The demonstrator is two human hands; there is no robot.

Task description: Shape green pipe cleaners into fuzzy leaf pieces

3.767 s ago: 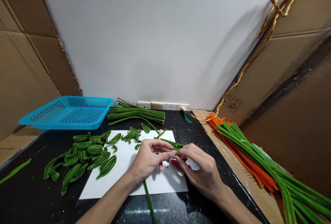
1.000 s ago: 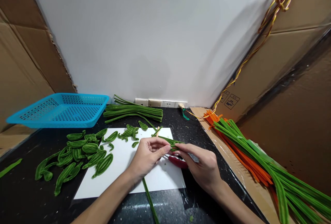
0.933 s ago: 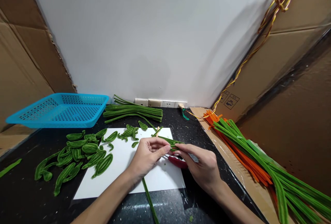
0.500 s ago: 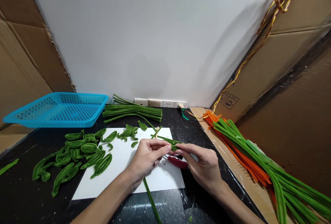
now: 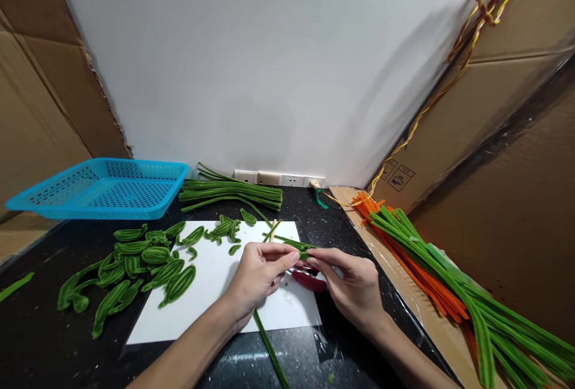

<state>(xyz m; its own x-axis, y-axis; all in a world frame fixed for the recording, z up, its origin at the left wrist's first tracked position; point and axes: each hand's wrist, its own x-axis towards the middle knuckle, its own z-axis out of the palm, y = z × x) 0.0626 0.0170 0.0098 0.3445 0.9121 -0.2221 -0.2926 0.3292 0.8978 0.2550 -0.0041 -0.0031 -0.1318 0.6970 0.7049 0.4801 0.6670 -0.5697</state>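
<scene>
Green pipe cleaner still pinched by left hand, right hand; trailing end swung rightward

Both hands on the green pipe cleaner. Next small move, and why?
Probably bend another loop: left hand and right hand pinch the part-folded pipe cleaner, its long tail lies straight, unlike the folded leaves nearby.
</scene>
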